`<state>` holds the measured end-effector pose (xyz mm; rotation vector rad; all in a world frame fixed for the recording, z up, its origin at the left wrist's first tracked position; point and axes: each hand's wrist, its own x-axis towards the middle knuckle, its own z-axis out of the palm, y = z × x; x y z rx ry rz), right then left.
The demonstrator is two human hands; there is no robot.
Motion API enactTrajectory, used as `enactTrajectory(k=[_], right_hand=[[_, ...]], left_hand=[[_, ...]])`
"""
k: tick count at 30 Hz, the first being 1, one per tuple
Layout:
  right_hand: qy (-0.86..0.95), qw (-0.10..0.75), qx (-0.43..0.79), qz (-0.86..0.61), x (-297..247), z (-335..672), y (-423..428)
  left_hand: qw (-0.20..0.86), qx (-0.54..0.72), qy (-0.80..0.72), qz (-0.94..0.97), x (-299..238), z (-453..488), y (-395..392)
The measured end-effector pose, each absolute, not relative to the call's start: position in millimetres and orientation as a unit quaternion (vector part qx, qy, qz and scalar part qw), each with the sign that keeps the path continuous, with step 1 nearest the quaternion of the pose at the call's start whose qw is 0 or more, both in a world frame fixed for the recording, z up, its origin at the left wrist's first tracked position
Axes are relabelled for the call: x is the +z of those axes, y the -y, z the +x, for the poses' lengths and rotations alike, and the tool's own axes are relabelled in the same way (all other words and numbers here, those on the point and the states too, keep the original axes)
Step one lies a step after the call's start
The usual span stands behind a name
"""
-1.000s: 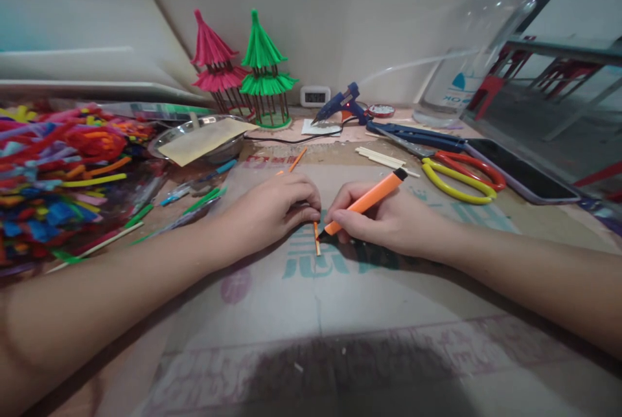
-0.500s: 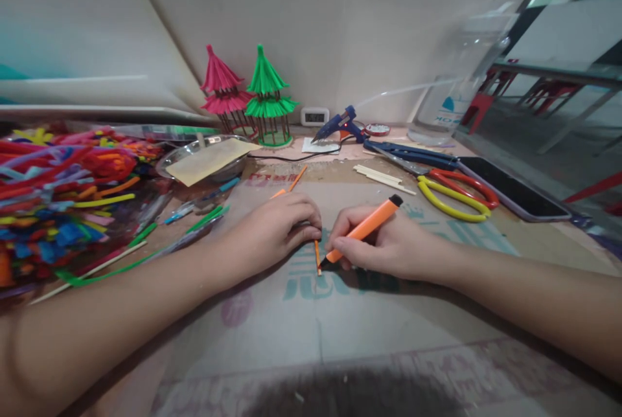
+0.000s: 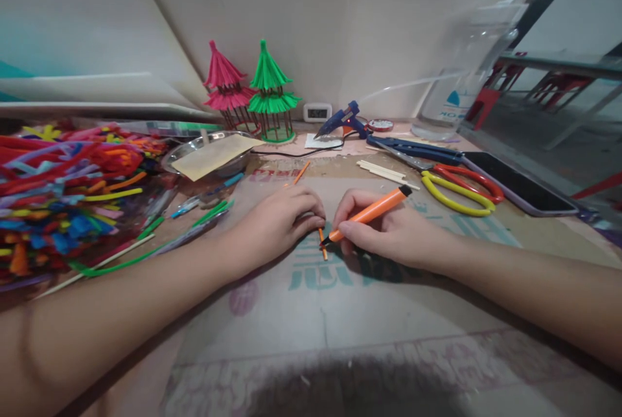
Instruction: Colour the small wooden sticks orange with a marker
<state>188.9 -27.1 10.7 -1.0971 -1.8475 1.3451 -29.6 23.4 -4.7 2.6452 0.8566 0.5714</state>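
My left hand [image 3: 287,217] is closed on a thin stick [image 3: 325,254], coloured orange, whose near end sticks out below the fingertips. Between the fingers of my right hand [image 3: 374,223] is an orange marker [image 3: 376,208], slanted with its black end up to the right. Its dark tip touches the stick or is very close to it. Beyond my left hand lies another orange stick [image 3: 302,172]. Several plain wooden sticks [image 3: 383,173] are on the cardboard [image 3: 253,352] past my right hand.
Scissors [image 3: 459,193], a phone [image 3: 515,180] and a blue glue gun [image 3: 343,120] lie at the back right. Pink [image 3: 224,74] and green [image 3: 271,74] pagoda models stand at the back. Colourful pipe cleaners [image 3: 72,190] and a metal bowl [image 3: 170,161] are left; a clear jug [image 3: 444,106] stands right.
The marker tip has moved slightly up along the stick, away from its near end. That end now looks orange where it was pale. The whole view has shifted a little.
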Motion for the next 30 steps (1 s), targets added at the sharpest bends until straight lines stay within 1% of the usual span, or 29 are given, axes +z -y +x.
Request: enactTrajectory(k=[8, 15, 21, 27, 30], right_hand=[[0.709, 0.302, 0.481, -0.418, 7.8, 191.5, 25.7], [0.698, 0.266, 0.528, -0.404, 14.1, 190.2, 28.4], [0.707, 0.298, 0.5, -0.402, 11.7, 191.0, 27.8], [0.709, 0.271, 0.511, -0.404, 13.1, 190.5, 29.8], [0.712, 0.283, 0.504, -0.398, 13.3, 190.8, 30.1]], left_hand=[[0.143, 0.207, -0.29, 0.923, -4.3, -27.9, -25.1], [0.147, 0.214, -0.276, 0.925, -4.2, -27.9, -24.8], [0.14, 0.206, -0.277, 0.928, -2.8, -27.6, -24.8], [0.137, 0.206, -0.28, 0.927, -3.2, -26.5, -24.8], [0.135, 0.207, -0.28, 0.928, -3.6, -26.4, -25.0]])
